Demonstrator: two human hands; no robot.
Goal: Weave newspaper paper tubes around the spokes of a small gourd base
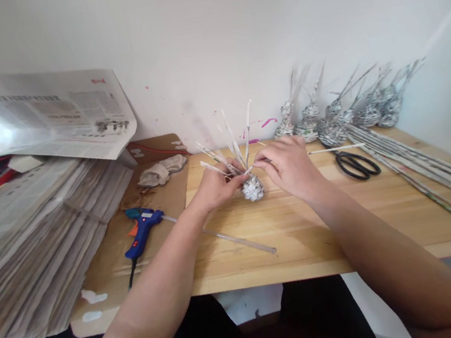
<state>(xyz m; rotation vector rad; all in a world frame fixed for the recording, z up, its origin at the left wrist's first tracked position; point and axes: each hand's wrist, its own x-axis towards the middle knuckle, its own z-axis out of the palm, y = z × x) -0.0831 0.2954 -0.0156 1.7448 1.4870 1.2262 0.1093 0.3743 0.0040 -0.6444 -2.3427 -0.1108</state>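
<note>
A small round woven newspaper piece (252,188) stands on the wooden table, with several rolled paper strips (247,126) sticking up and out of it. My left hand (220,185) is closed around the piece's upper part and the bases of its strips, from the left. My right hand (287,164) pinches a thin rolled paper strip near the top of the piece. One end of what looks like this strip (332,149) shows to the right, behind the hand. My left fingers are partly hidden behind the strips.
Scissors (357,164) and long paper rolls (426,166) lie at right. Several finished-looking woven paper pieces (330,125) line the wall. At left are a blue glue gun (144,231), a clear glue stick (244,242), gloves (162,171) and a newspaper stack (51,244).
</note>
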